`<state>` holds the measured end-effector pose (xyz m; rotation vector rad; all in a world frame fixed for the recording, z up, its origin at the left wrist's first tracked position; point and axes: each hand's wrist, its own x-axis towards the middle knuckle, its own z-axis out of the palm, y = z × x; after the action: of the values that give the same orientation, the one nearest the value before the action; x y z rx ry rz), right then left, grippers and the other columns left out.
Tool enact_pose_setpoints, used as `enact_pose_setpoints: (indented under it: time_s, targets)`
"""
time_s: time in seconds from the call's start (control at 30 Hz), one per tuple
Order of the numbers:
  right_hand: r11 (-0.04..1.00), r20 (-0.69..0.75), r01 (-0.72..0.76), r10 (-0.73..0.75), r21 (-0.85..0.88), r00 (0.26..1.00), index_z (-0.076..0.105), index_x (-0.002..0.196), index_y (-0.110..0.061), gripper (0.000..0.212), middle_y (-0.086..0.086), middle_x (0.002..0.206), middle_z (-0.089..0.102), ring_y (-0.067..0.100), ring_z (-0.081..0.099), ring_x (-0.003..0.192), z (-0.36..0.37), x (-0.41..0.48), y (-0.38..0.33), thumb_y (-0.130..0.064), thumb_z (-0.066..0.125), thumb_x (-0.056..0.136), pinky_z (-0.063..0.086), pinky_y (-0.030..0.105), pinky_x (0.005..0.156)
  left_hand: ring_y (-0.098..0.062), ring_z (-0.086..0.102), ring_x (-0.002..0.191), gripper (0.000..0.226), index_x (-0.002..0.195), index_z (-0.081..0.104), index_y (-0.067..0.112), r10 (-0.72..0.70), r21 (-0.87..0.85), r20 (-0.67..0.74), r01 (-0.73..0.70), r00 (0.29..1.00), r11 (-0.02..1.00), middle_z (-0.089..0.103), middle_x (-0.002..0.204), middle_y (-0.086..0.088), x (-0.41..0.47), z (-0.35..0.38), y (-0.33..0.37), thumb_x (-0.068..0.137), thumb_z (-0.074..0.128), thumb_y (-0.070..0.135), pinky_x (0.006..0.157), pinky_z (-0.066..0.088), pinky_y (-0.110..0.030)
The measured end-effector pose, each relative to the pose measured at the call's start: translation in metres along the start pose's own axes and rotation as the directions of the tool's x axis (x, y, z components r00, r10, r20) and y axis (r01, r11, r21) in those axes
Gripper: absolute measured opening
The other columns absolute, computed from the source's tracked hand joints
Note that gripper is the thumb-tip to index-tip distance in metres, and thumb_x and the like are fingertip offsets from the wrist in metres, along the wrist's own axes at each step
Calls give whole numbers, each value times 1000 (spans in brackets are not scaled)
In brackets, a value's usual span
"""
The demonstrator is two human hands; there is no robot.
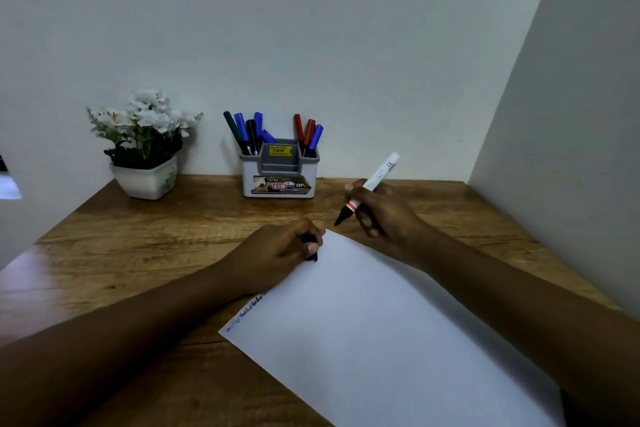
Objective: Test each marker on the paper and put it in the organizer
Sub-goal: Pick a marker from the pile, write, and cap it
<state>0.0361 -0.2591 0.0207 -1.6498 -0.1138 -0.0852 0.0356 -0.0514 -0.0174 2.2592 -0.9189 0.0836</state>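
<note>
A white sheet of paper [388, 333] lies tilted on the wooden desk, with blue scribbles along its left edge. My right hand [384, 211] grips an uncapped white marker [372, 184], black tip pointing down-left just above the paper's far corner. My left hand [284, 253] rests on the paper's upper left edge, fingers curled round a small black thing, likely the marker's cap [311, 248]. The grey and white organizer [280, 180] stands at the back against the wall, with several blue, red, black and green markers upright in it.
A white pot with white flowers [145, 146] stands at the back left of the desk [156, 239]. Walls close off the back and the right side. Bare wood lies between the paper and the organizer.
</note>
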Motion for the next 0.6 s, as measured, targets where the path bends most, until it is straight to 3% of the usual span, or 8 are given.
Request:
enact_pose_setpoints:
  time_s: [0.13, 0.23, 0.33, 0.47, 0.6]
  targets:
    - [992, 40, -121, 120, 21, 992, 65, 88, -4, 13, 11, 57, 57, 19, 53, 46, 4, 16, 8, -12, 54, 88, 44, 26, 47, -3, 60, 98, 32, 124, 51, 33, 50, 170, 77, -62, 996, 983, 65, 111, 18, 4, 4, -4, 95, 40, 40, 85, 48, -26]
    - [989, 72, -146, 143, 38, 987, 61, 80, -4, 9, 13, 66, 63, 18, 61, 53, 6, 22, 20, -5, 57, 87, 54, 27, 52, -5, 61, 92, 41, 126, 46, 39, 54, 257, 70, -71, 996, 964, 65, 111, 16, 4, 6, -7, 88, 36, 48, 79, 50, -28]
    - [996, 64, -84, 86, -28, 994, 56, 75, -7, 11, 10, 65, 61, 15, 57, 51, 2, 25, 27, -2, 61, 84, 52, 26, 48, -2, 61, 90, 30, 123, 47, 40, 106, 310, 51, -117, 993, 943, 64, 111, 21, 2, 8, -9, 93, 42, 43, 70, 43, -14]
    - [990, 85, -79, 90, -116, 992, 52, 70, -8, 15, 5, 65, 61, 12, 49, 51, -2, 28, 28, 1, 54, 82, 48, 25, 45, -3, 62, 85, 30, 120, 47, 42, 109, 342, 55, -121, 992, 932, 65, 111, 17, 3, 8, -10, 91, 39, 46, 67, 45, -17]
    - [984, 120, -76, 96, -160, 988, 55, 76, -4, 9, 2, 58, 63, 16, 54, 52, -3, 31, 29, 1, 53, 84, 50, 24, 46, -5, 63, 86, 42, 123, 48, 41, 113, 347, 69, -131, 991, 929, 65, 113, 15, 4, 8, -10, 85, 32, 49, 68, 47, -17]
